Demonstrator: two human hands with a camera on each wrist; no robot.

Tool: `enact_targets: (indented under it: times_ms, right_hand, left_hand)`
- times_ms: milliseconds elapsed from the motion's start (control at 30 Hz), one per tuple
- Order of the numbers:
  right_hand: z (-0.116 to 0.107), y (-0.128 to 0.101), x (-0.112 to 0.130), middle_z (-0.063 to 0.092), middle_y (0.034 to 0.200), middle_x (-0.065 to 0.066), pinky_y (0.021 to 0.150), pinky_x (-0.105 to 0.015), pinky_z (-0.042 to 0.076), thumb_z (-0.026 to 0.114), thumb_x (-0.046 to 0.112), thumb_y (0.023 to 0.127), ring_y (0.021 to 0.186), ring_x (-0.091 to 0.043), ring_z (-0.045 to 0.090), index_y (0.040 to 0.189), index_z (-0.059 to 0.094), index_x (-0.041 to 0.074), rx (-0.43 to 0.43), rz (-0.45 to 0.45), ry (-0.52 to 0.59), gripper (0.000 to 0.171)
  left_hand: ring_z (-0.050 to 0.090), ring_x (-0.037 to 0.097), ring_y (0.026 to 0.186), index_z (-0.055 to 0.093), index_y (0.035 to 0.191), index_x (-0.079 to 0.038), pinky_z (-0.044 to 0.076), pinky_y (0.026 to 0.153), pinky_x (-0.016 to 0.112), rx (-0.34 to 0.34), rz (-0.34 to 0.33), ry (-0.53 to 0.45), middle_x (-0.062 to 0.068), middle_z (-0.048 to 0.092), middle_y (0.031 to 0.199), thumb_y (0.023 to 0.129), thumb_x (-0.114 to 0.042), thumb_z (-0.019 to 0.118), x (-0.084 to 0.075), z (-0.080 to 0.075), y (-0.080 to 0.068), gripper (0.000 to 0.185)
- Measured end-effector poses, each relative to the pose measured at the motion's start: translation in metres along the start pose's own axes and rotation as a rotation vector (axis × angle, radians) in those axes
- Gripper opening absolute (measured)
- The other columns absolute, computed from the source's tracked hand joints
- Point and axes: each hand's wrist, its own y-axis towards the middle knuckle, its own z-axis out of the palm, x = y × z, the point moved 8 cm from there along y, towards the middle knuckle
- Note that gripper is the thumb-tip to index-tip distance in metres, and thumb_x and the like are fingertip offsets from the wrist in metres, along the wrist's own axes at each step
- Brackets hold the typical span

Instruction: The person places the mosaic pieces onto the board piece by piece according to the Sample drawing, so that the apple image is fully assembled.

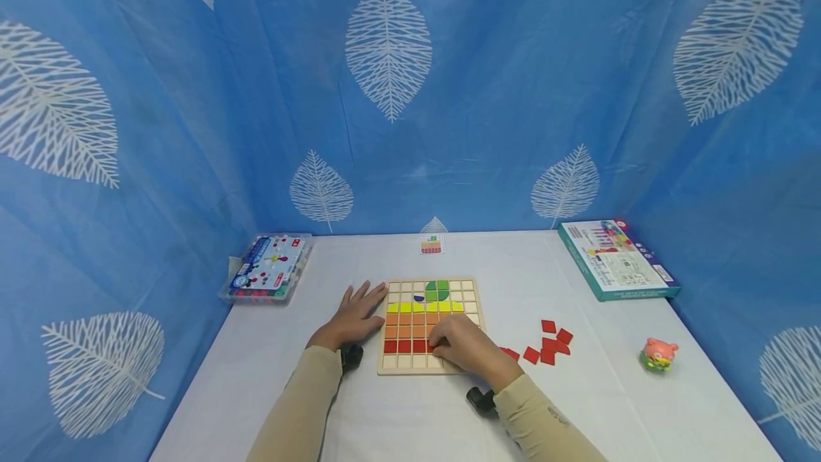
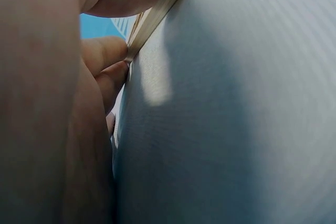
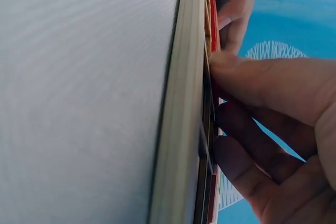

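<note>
A square wooden grid board (image 1: 417,372) lies on the white table, partly filled with green, yellow, orange and red tiles. My left hand (image 1: 358,318) rests along its left side, fingers spread, with the thumb and fingertips touching the frame edge in the left wrist view. Over the lower right of the board, my right hand (image 1: 468,348) has its fingers curled down and pinches a red tile (image 1: 431,346) at the end of the row of red tiles (image 1: 404,346). The right wrist view shows the thumb right at the board's surface, with the tile mostly hidden.
Several loose red tiles (image 1: 548,345) lie right of the board. A small picture card (image 1: 432,244) is behind it. A clear plastic case (image 1: 269,268) stands back left, a green-edged box (image 1: 618,259) back right, and a pink toy figure (image 1: 658,354) at right.
</note>
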Motion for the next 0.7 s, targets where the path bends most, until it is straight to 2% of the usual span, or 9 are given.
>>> enact_targets:
  times_ms: [200, 367, 567, 700]
  right_hand:
    - [-0.012, -0.008, -0.006, 0.072, 0.092, 0.013, 0.082, -0.035, 0.058, 0.086, 0.010, 0.088, 0.089, -0.007, 0.064, 0.092, 0.081, 0.016, -0.046, 0.059, 0.033, 0.009]
    - [-0.028, -0.023, -0.024, 0.069, 0.092, 0.016, 0.083, -0.037, 0.059, 0.086, 0.011, 0.089, 0.089, -0.008, 0.063, 0.092, 0.080, 0.019, -0.084, 0.150, 0.031, 0.011]
    - [-0.058, -0.057, -0.065, 0.069, 0.097, 0.012, 0.087, -0.042, 0.058, 0.087, 0.013, 0.087, 0.093, -0.013, 0.064, 0.096, 0.080, 0.018, -0.124, 0.346, 0.036, 0.013]
    - [-0.076, -0.083, -0.091, 0.071, 0.102, 0.007, 0.093, -0.048, 0.058, 0.088, 0.012, 0.086, 0.098, -0.019, 0.066, 0.103, 0.079, 0.015, -0.094, 0.471, 0.037, 0.019]
  left_hand:
    - [0.007, 0.027, 0.160, 0.036, 0.167, -0.020, -0.007, 0.125, 0.053, 0.001, 0.007, -0.013, -0.004, 0.028, 0.171, 0.099, -0.042, 0.052, 0.000, 0.000, -0.001, 0.073]
    - [0.006, 0.026, 0.160, 0.035, 0.167, -0.021, -0.008, 0.125, 0.053, 0.003, 0.000, -0.003, -0.005, 0.027, 0.171, 0.099, -0.043, 0.052, 0.000, 0.000, -0.001, 0.074]
    - [0.007, 0.026, 0.160, 0.036, 0.167, -0.020, -0.007, 0.125, 0.053, -0.007, -0.008, -0.003, -0.004, 0.028, 0.171, 0.098, -0.042, 0.053, -0.001, 0.001, 0.000, 0.074]
    - [0.007, 0.026, 0.160, 0.036, 0.167, -0.020, -0.007, 0.125, 0.053, -0.009, -0.012, 0.006, -0.005, 0.028, 0.171, 0.098, -0.042, 0.053, -0.001, 0.001, 0.001, 0.074]
